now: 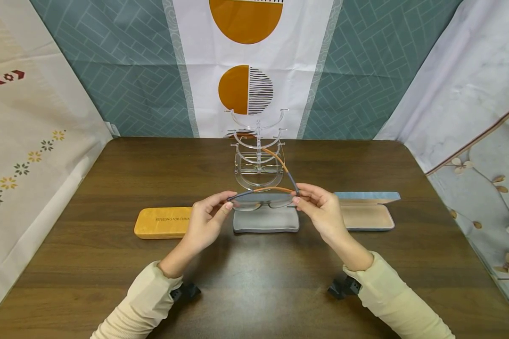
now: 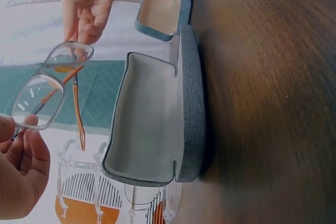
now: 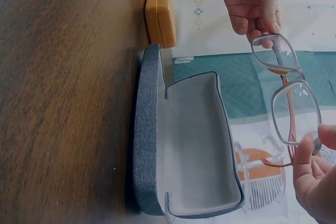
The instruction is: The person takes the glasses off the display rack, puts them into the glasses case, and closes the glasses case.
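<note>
Both hands hold a pair of eyeglasses [image 1: 281,204] above an open grey glasses case [image 1: 266,220]. The left hand [image 1: 207,220] pinches one end of the frame between thumb and fingers. At the other end, the right hand [image 1: 322,211] pinches the frame near the hinge. The glasses have grey rims, clear lenses and temples that turn from blue-grey to orange. One temple reaches forward, while the other slants across behind the lenses. In the left wrist view, the case's pale lining [image 2: 144,124] faces the glasses and its lid stands raised.
A closed yellow case [image 1: 163,222] lies left of the grey one. On the right is an open blue case [image 1: 366,216] with a beige lining. Behind the glasses, a clear tiered display stand [image 1: 258,149] bears a thin-rimmed pair. Fabric curtains [image 1: 131,70] surround the wooden table [image 1: 254,292].
</note>
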Tool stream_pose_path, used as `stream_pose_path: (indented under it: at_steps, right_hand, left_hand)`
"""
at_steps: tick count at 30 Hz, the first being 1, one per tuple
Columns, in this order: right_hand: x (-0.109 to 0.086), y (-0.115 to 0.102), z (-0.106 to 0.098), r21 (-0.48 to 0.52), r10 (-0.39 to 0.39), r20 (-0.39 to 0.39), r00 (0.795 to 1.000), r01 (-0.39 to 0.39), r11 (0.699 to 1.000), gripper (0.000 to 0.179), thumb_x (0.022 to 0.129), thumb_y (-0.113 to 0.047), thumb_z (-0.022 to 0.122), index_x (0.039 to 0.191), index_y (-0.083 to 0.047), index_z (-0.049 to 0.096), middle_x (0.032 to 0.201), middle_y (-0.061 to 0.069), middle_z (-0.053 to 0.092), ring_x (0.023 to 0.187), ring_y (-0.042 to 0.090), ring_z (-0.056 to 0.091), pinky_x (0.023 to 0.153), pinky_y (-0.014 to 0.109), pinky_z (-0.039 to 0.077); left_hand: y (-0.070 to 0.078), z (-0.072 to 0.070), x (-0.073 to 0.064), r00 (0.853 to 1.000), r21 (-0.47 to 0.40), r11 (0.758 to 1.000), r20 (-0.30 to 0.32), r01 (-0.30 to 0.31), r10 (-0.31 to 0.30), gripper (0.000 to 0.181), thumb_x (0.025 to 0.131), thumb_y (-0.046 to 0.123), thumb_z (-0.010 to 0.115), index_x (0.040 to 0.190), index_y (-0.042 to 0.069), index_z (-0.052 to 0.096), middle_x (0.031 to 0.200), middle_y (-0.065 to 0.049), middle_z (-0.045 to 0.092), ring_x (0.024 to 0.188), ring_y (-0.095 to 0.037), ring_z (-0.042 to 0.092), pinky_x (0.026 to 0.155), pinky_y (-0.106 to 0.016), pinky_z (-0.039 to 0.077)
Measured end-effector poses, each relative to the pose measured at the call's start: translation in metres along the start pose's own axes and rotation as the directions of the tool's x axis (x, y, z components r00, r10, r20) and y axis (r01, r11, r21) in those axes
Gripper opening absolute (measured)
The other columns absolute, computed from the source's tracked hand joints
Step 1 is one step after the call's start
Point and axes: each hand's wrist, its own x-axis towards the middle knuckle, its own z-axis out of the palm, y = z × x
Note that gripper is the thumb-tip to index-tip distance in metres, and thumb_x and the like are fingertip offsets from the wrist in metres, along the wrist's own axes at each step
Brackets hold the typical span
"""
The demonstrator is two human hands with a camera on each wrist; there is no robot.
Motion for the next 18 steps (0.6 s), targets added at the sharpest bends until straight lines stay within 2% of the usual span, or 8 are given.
stream_pose_path:
  at_steps: [6,12,18]
  right_hand:
    - [0.0004,0.0004,0.0002,-0.005,-0.017,-0.01,1.0,0.017,1.0,0.031,0.08,0.014,0.059,0.11,0.019,0.053,0.079,-0.004,0.066,0.072,0.007,0.062,0.066,0.021,0.052]
    - [0.0005,-0.0006,0.0002,-0.072,-0.03,-0.025,0.999,0.028,0.997,0.029,0.08,0.012,0.061,0.108,0.018,0.055,0.075,-0.008,0.064,0.072,0.006,0.06,0.067,0.018,0.05]
    - [0.0011,-0.0018,0.0013,-0.134,-0.03,-0.059,0.998,0.022,0.991,0.027,0.08,0.008,0.064,0.106,0.012,0.06,0.075,-0.008,0.062,0.074,0.008,0.057,0.063,0.017,0.046]
  left_hand:
    - [-0.0003,-0.0005,0.0004,0.999,0.016,0.999,0.0,-0.035,0.035,0.017,0.083,-0.012,0.056,0.1,-0.012,0.061,0.08,-0.02,0.065,0.064,-0.004,0.051,0.053,-0.015,0.042]
    - [0.0007,-0.0013,0.0011,0.999,0.032,0.999,0.038,-0.008,0.007,0.015,0.086,-0.009,0.054,0.1,-0.011,0.06,0.083,-0.018,0.064,0.072,-0.006,0.054,0.059,-0.016,0.044]
    - [0.0,-0.0012,0.0009,0.999,0.014,1.0,0.047,0.004,-0.004,0.015,0.087,-0.009,0.053,0.101,-0.011,0.059,0.084,-0.018,0.063,0.076,-0.02,0.058,0.066,-0.016,0.046]
